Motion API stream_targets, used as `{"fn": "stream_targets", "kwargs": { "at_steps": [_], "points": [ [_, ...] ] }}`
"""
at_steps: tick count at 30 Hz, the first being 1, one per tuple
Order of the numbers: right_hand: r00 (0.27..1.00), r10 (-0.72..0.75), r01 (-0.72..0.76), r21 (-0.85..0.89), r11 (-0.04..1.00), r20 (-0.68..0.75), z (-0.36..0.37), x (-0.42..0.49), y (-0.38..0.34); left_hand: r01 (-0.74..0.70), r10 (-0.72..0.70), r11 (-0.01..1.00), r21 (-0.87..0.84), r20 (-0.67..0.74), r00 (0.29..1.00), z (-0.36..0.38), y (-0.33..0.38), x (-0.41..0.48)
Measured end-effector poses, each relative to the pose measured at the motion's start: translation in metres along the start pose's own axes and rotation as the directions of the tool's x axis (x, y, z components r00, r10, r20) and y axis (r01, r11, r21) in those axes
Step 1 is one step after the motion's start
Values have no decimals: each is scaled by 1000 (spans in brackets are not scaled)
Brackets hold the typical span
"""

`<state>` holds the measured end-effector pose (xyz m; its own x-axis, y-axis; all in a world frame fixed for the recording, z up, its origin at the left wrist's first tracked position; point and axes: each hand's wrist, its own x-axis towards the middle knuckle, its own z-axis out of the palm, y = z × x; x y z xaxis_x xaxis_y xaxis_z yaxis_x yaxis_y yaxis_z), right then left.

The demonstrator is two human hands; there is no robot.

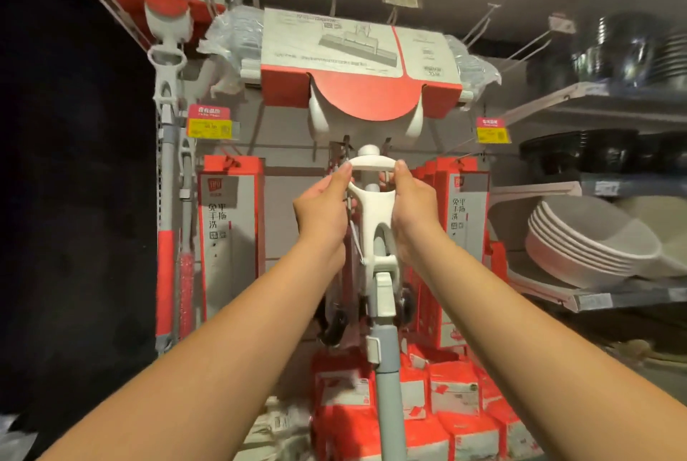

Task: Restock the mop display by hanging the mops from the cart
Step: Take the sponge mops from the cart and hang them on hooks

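Both hands hold one mop (373, 222) up against the display, its head (362, 62) high near the ceiling and its pole running down toward the camera. The left hand (323, 211) and right hand (410, 206) pinch opposite ends of the white handle loop (371, 162), fingers closed on it. A hook (345, 148) shows just behind the loop; whether the loop is on it cannot be told. To hang it well, I would keep the loop level, slide it fully over the hook, then release slowly.
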<state>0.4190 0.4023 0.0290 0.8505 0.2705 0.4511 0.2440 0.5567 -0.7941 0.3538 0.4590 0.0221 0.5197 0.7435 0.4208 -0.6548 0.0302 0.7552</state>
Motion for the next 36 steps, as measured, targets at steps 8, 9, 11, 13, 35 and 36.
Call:
{"fn": "stream_targets", "kwargs": {
  "at_steps": [8,9,11,13,35,36],
  "points": [
    [992,-19,11,60,998,127,-8,61,-41,-83,84,996,-29,26,996,55,15,35],
    [989,-25,15,68,998,148,-9,69,-46,-106,107,994,-29,23,994,64,17,40],
    [982,-40,23,91,996,186,-12,84,-58,-152,153,988,-18,15,988,81,20,48],
    [974,-63,42,100,994,218,-15,97,-70,-186,186,982,-13,2,982,97,23,54],
    [926,-232,216,87,973,298,25,225,-114,-488,488,873,3,20,873,166,52,158],
    [923,-243,224,98,970,298,32,231,-114,-501,501,865,-1,32,865,165,54,166]
  ]
}}
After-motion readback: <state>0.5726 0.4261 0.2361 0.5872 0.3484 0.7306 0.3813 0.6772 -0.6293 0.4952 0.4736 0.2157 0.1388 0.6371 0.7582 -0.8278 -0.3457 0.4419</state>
